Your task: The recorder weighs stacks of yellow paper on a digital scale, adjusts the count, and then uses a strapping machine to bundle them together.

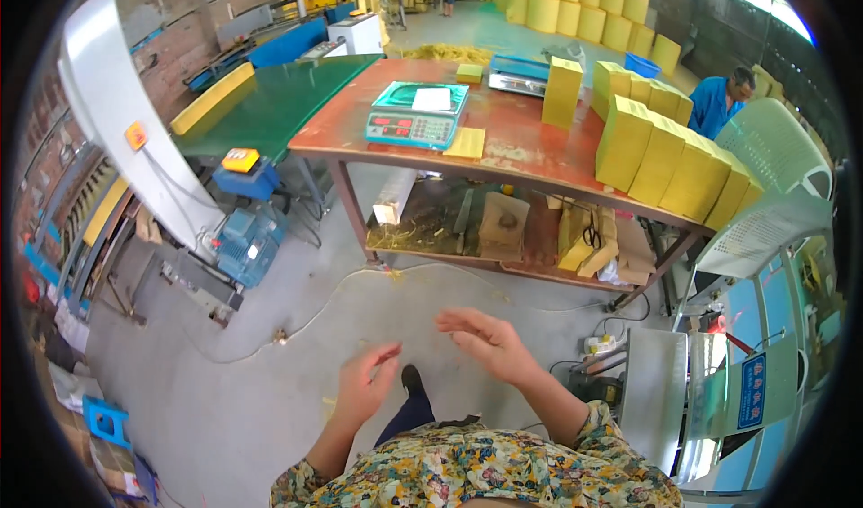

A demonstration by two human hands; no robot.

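My left hand [367,384] is raised in front of my body, empty, its fingers stretched out together. My right hand [488,341] hovers a little farther out to the right, also empty, with fingers extended and palm turned inward. The two hands are apart and touch nothing; the floor shows between them. Ahead of them stands a red-topped table [346,103]. On it sits a teal digital weighing scale [416,115] with a white sheet [431,100] on its pan. Beside the scale lies a flat yellow piece [467,143]. Tall yellow blocks [627,144] stand in rows at the table's right.
A green conveyor belt [270,103] carries a long yellow bar [212,98]; a blue motor [249,245] sits below it. A cable [328,297] crosses the floor. A green perforated chair [773,144] stands at right, near a person in blue [712,103]. A blue stool [106,421] is at left.
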